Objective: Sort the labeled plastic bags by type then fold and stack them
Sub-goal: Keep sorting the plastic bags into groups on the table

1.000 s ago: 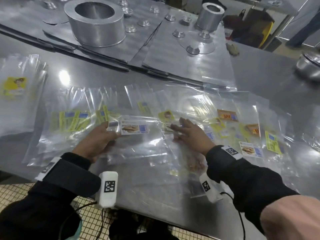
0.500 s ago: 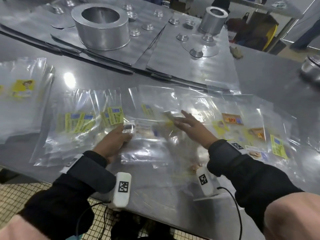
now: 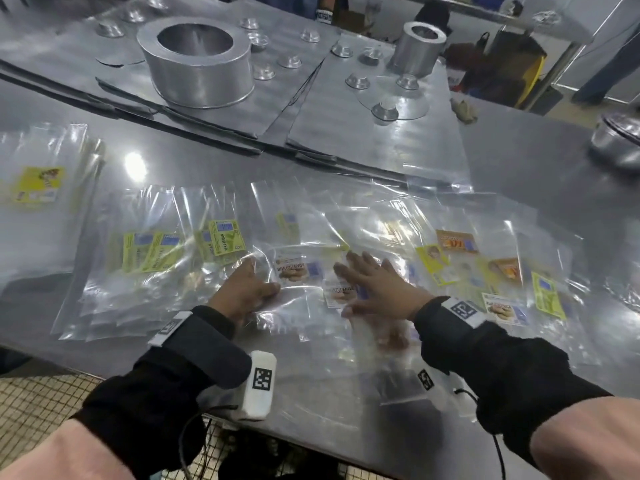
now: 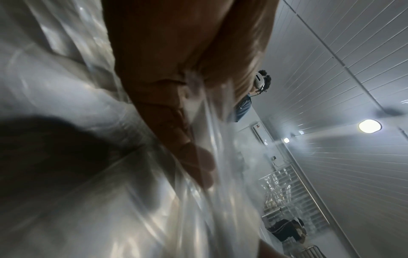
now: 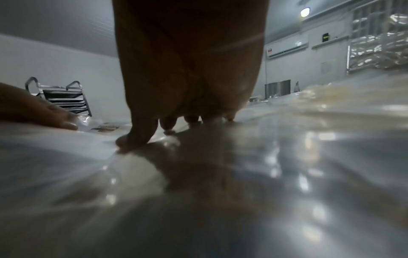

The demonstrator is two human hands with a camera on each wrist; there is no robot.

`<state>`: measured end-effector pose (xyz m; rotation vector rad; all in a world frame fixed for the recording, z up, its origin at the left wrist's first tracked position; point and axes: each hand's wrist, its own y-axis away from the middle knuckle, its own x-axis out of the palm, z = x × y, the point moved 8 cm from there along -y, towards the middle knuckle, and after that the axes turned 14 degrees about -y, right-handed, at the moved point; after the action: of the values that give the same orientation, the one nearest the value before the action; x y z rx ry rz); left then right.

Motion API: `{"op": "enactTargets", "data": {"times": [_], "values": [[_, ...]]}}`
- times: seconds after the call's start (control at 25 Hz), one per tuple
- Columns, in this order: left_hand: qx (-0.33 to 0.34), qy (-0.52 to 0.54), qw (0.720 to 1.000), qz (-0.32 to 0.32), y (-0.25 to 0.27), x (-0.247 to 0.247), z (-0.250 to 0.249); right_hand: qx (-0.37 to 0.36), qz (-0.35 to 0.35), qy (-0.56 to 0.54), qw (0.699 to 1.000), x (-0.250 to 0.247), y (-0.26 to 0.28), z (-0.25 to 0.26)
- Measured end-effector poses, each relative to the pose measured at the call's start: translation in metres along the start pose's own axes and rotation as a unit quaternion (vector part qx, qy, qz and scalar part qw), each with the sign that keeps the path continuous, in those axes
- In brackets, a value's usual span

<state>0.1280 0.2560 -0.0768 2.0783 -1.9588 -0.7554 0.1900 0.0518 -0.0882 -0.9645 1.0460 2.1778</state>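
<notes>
Clear plastic bags with printed labels lie spread over the steel table. My left hand pinches the left edge of a bag with a white biscuit label; in the left wrist view the film runs between thumb and fingers of the left hand. My right hand lies flat with fingers spread, pressing on overlapping bags, beside a second white-labelled bag. The right wrist view shows the right hand with its fingertips down on the plastic.
A stack of green-yellow labelled bags lies left of my hands, and another stack with a yellow label at the far left. Mixed bags lie to the right. Behind stand a wide metal ring, a metal cylinder and a metal bowl.
My right hand has dropped from pointing fingers to lying flat and spread on the bags. The left hand keeps its hold on the white-labelled bag, which now sits slightly further right.
</notes>
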Motion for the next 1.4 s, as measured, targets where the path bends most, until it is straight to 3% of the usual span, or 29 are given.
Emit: {"op": "enactTargets", "data": {"times": [0.16,0.36,0.48,0.56,0.68,0.76,0.88,1.04,1.12,1.28,1.4], "values": [[0.001,-0.032,0.998,0.047,0.009,0.009,-0.003,-0.014,-0.065,-0.070,0.995,-0.013,-0.005,0.008],[-0.004,-0.025,0.999,0.036,0.009,0.011,-0.006,-0.008,-0.007,-0.063,0.998,-0.002,-0.023,0.029],[0.010,-0.052,0.998,0.027,0.012,0.009,-0.006,-0.043,-0.021,-0.177,0.983,-0.006,-0.028,0.052],[0.039,-0.030,0.999,0.013,0.016,0.007,-0.013,-0.058,-0.093,-0.272,0.956,-0.026,-0.022,0.054],[0.063,0.005,0.998,-0.022,0.019,0.002,-0.021,0.017,-0.216,-0.353,0.910,-0.057,-0.011,0.019],[0.079,0.052,0.995,-0.030,0.028,0.003,-0.034,0.057,-0.206,-0.402,0.890,-0.064,-0.003,0.004],[0.121,0.072,0.990,-0.024,0.047,0.011,-0.058,0.035,-0.130,-0.523,0.842,-0.064,0.012,0.008],[0.167,0.045,0.985,-0.010,0.063,0.023,-0.090,-0.016,-0.111,-0.697,0.708,-0.077,0.042,0.009],[0.185,0.032,0.982,0.022,0.065,0.039,-0.106,-0.032,-0.136,-0.734,0.664,-0.086,0.065,0.002],[0.193,0.033,0.978,0.076,0.065,0.087,-0.134,-0.067,-0.195,-0.756,0.621,-0.099,0.119,-0.031],[0.231,0.007,0.964,0.130,0.075,0.142,-0.160,-0.076,-0.254,-0.743,0.615,-0.104,0.172,-0.067]]}}
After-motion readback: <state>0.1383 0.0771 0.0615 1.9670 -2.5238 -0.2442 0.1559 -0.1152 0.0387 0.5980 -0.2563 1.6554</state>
